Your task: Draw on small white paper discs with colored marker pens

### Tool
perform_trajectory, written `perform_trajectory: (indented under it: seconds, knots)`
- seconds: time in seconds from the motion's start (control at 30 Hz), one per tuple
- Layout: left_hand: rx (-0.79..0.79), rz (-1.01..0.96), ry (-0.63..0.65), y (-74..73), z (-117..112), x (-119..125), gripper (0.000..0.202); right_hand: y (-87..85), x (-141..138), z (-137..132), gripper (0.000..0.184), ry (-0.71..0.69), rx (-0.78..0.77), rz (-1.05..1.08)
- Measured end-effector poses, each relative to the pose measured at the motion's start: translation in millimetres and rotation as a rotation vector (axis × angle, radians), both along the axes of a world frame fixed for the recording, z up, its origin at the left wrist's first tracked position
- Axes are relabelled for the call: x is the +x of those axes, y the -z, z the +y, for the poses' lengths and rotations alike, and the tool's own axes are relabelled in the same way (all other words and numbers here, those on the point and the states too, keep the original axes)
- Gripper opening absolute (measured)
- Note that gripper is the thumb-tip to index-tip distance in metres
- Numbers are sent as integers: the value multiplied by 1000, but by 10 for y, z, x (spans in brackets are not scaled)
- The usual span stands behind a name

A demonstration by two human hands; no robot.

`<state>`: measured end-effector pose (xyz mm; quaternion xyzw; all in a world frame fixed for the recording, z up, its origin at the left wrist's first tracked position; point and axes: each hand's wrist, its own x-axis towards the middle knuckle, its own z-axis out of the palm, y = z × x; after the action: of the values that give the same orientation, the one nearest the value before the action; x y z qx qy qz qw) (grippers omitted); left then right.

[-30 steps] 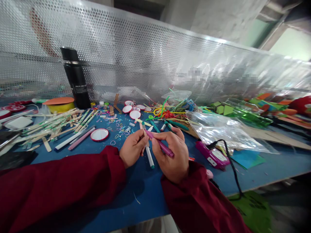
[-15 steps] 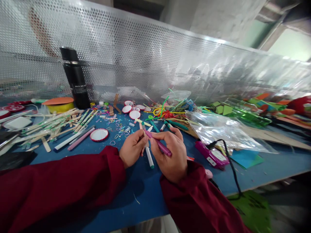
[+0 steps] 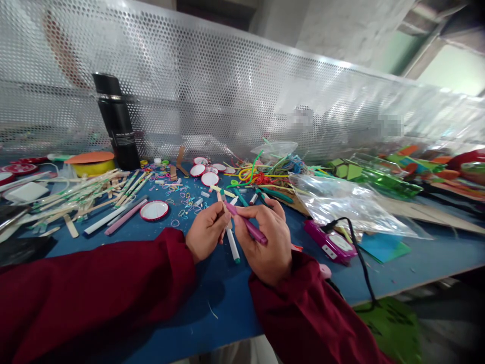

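Observation:
My right hand (image 3: 267, 235) is closed around a purple marker (image 3: 252, 228), whose front end slants up to the left. My left hand (image 3: 208, 228) pinches a thin wooden craft stick (image 3: 222, 198), mostly covered by the fingers. The marker's tip meets the stick between both hands; the exact contact is hidden. Under the hands, a white marker with a green end (image 3: 234, 247) lies on the blue table (image 3: 204, 313). Beyond them are a pale craft stick (image 3: 224, 191) and scattered small rubber bands (image 3: 185, 199).
At left stand a black bottle (image 3: 118, 126), piled craft sticks (image 3: 91, 194), several markers (image 3: 127, 217) and a red-rimmed lid (image 3: 154, 211). At right are a purple power strip (image 3: 329, 242) with a black cord, a clear plastic bag (image 3: 348, 205) and tangled pipe cleaners (image 3: 261, 177). A perforated metal panel (image 3: 227, 91) runs behind.

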<state>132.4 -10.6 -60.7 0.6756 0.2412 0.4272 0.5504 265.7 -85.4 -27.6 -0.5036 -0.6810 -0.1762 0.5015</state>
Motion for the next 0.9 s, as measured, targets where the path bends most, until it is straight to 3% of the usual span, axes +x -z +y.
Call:
perform_trajectory:
  seconds: [0.9]
  knots:
    - [-6,-20,5,-20,-6,-8,41,2,-4,6,7,7,31,3]
